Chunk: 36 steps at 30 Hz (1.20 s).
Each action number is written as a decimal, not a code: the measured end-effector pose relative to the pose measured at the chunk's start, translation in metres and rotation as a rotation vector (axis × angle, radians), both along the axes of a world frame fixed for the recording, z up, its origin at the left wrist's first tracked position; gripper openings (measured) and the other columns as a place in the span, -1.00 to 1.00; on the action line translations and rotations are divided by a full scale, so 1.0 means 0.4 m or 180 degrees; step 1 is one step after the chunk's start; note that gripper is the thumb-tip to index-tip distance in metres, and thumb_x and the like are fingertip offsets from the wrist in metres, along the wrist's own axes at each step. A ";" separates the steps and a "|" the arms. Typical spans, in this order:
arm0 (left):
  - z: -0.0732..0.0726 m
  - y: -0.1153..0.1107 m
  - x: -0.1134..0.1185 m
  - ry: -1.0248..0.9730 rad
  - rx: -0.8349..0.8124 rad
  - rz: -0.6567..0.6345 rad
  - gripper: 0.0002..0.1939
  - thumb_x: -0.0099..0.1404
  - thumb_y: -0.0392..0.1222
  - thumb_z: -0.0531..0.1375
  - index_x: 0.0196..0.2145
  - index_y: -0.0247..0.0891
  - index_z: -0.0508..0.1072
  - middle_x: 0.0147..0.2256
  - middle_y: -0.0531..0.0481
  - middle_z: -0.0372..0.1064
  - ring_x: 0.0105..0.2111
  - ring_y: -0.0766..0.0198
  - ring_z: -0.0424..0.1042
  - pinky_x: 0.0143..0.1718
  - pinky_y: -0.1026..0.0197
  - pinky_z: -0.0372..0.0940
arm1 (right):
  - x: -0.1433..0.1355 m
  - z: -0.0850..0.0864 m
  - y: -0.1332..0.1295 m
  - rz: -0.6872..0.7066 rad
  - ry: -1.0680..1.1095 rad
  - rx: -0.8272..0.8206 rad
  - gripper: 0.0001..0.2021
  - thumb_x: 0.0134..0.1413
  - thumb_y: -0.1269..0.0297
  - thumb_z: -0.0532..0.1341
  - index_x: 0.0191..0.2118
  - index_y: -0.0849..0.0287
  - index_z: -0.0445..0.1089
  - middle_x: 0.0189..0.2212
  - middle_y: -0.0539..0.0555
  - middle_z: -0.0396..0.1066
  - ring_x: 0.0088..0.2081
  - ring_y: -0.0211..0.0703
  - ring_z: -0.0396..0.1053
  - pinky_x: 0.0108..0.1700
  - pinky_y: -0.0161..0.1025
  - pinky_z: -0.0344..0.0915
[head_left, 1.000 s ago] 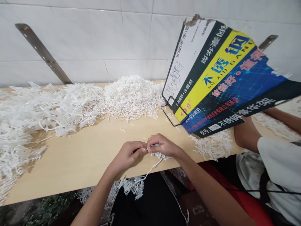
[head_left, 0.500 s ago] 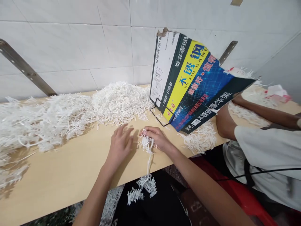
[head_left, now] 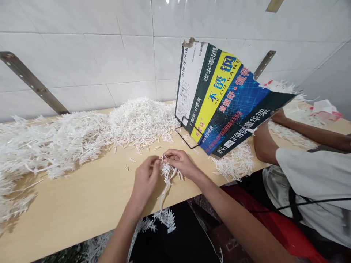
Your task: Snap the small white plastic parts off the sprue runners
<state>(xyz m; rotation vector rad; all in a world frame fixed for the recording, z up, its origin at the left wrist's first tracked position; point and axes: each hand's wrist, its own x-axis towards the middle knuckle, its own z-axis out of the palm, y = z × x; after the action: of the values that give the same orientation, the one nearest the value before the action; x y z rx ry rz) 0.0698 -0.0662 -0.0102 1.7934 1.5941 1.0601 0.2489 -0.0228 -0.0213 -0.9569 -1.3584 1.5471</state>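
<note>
Head view: at the frame's centre the right hand point(head_left: 183, 163) pinches a branched white plastic strand point(head_left: 166, 174), its tail drooping past the desk point(head_left: 90, 199) edge, seemingly steadying it for the left hand point(head_left: 145, 177), whose fingertips bunch at its top; whether they grip, I can't tell. Upper right, a black wire stand point(head_left: 191, 147) apparently props the printed cardboard point(head_left: 219, 104), perhaps as a divider.

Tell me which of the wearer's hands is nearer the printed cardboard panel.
Right. The right hand is to the lower left of the cardboard panel, apart from it; the left hand is farther left, beyond the right.
</note>
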 end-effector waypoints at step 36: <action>-0.042 -0.070 -0.013 -0.1332 -0.0777 -0.0640 -0.64 0.35 0.09 0.19 -0.46 -0.23 0.41 -0.52 0.09 0.21 -0.45 0.27 0.18 -0.35 0.23 0.11 | 0.039 0.010 0.003 0.1670 -0.0788 0.0644 -0.65 0.21 0.00 0.26 -0.36 0.24 0.46 -0.49 -0.03 0.31 -0.41 -0.24 0.23 -0.36 -0.33 0.13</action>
<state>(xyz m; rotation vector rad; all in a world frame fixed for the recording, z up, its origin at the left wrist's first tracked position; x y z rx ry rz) 0.0648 -0.0943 -0.0270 1.4221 1.2055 1.0156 0.2646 -0.0217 -0.0175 -0.7139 -2.0209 1.6566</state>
